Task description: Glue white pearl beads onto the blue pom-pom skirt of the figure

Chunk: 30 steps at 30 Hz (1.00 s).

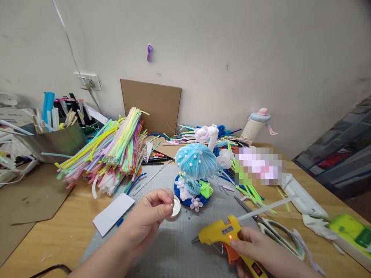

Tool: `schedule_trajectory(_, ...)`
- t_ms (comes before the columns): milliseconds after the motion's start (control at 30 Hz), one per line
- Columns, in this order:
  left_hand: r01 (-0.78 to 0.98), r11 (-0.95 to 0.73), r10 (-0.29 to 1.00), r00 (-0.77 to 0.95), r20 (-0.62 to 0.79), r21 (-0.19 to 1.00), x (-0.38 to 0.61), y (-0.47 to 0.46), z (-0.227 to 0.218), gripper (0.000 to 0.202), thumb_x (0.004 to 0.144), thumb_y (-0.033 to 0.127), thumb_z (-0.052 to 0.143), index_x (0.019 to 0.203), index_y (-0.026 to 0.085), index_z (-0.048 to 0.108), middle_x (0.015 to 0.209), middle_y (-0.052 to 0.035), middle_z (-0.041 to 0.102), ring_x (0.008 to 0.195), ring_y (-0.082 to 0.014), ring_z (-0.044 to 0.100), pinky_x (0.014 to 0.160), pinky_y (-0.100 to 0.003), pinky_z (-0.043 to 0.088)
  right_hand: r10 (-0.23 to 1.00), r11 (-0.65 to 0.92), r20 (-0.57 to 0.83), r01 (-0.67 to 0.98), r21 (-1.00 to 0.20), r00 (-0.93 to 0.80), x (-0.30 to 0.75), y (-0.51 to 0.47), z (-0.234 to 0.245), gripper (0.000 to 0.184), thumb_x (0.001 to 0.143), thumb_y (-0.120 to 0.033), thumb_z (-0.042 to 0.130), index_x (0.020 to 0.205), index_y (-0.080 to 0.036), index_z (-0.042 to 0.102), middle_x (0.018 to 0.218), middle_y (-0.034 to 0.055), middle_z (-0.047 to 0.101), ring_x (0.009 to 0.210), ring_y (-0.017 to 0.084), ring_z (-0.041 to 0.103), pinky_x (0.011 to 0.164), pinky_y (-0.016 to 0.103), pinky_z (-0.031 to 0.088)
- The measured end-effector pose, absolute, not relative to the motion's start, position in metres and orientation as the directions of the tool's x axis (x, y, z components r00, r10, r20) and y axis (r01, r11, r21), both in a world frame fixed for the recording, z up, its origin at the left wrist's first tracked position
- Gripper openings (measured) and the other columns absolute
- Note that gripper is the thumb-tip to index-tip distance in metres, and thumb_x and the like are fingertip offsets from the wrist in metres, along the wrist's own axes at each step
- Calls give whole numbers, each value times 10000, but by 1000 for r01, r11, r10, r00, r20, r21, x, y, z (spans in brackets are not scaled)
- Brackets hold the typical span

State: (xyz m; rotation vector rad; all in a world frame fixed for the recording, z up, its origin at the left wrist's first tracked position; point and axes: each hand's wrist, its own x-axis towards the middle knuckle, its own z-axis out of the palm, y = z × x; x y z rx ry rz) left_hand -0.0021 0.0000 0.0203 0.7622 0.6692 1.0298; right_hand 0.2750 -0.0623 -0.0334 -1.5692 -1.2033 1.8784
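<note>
My left hand (153, 216) is closed in a pinch on a small white pearl bead (172, 205), above the grey cutting mat (174, 255). Just behind those fingers is a small round white dish (175, 208), partly hidden. My right hand (252, 247) grips a yellow hot glue gun (216, 233) with a lit orange light and a clear glue stick (266, 207) in its back; its nozzle points left. Between and beyond both hands stands a fuzzy blue mushroom (197, 160) dotted with pearls, on a dark blue base (185, 200) with a lilac flower (196, 204).
A large bundle of pastel pipe cleaners (113, 150) lies at left, near a metal container (55, 141) of sticks. White-handled scissors (285, 235) lie right of the glue gun. A white card (113, 213) rests left of my left hand. A bottle (255, 125) stands by the wall.
</note>
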Motion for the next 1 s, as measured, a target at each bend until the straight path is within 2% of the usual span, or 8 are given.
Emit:
schedule_trajectory(100,-488,289,932,340,-125,824,-3,1,20,215,583,262,867,639,179,677,682,33,520,612,-81,467,584,-219,340,812,-388,-555,542,-745,-181,279,-61,-29,432,822,-602,523,732,-182,567,635,11,617,480,136,557,469,249,368)
schedule_trajectory(200,-485,225,949,304,-79,845,-4,2,22,209,581,250,867,635,174,680,693,31,532,612,-75,464,583,-210,350,910,-136,-401,839,-527,-104,279,-61,-16,369,827,-509,548,659,-195,643,653,36,654,576,183,579,502,270,329)
schedule_trajectory(367,-445,110,979,203,-19,889,-8,-5,38,202,564,245,872,616,181,687,693,25,544,625,-80,461,573,-206,358,941,-63,-335,950,-307,-46,273,-58,11,302,769,-472,633,620,-209,645,652,65,689,590,237,600,513,309,318)
schedule_trajectory(467,-404,36,990,139,22,914,-7,-10,55,200,539,238,879,587,181,693,681,21,551,635,-86,480,576,-206,371,985,23,-139,872,-490,-105,260,-47,34,331,827,-513,591,691,-214,627,734,71,684,700,264,630,616,377,436)
schedule_trajectory(567,-385,-47,992,87,87,922,0,-13,70,174,536,213,878,588,191,714,692,17,583,650,-89,506,604,-207,403,958,280,276,493,-823,-84,238,-28,53,430,815,-475,664,1162,-272,510,1175,77,609,1044,249,609,853,398,513)
schedule_trajectory(633,-384,-113,985,78,154,916,7,-12,78,146,562,205,866,603,206,726,695,16,602,674,-96,524,625,-209,420,896,423,443,372,-826,-36,223,-14,60,714,741,-422,763,1322,-319,361,1391,84,458,1252,257,488,1010,436,451)
schedule_trajectory(733,-367,-203,964,87,251,908,16,-8,86,99,631,192,829,636,228,737,707,15,617,710,-106,544,652,-217,430,862,498,503,303,-813,-65,204,5,63,916,703,-380,810,1418,-331,240,1473,94,377,1370,261,366,1101,477,371)
schedule_trajectory(1000,-97,-365,930,4,367,926,24,0,93,39,675,233,796,685,235,758,689,6,560,699,-130,495,629,-257,372,824,561,565,193,-805,-42,183,16,65,853,739,-290,783,1414,-315,261,1369,86,474,1323,263,437,1107,476,386)
